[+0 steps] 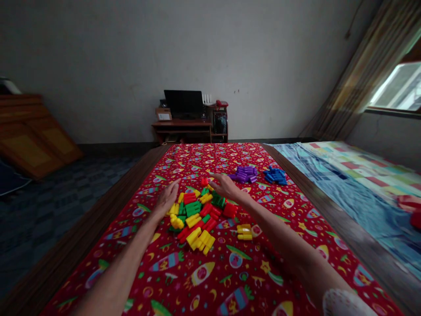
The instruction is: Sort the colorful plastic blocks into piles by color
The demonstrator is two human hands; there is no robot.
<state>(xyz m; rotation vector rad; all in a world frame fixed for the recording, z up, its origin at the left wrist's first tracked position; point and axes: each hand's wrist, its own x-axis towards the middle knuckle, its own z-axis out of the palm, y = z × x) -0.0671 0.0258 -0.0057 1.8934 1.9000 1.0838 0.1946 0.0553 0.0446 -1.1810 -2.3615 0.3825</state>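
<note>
A heap of red, yellow and green plastic blocks (196, 215) lies in the middle of a table covered by a red patterned cloth (210, 272). My left hand (167, 197) rests flat at the heap's left side, fingers stretched out and touching the blocks. My right hand (225, 186) hovers over the heap's far right edge, fingers spread, holding nothing. Beyond the right hand sit a pile of purple blocks (245, 174) and a pile of blue blocks (275, 175). Two yellow blocks (244, 232) lie apart to the right of the heap.
The table's wooden edges (332, 215) show on both sides. A bed with a striped sheet (362, 184) stands close on the right. A desk with a dark monitor (184, 105) is at the far wall. Wooden panels (33, 136) lean at the left.
</note>
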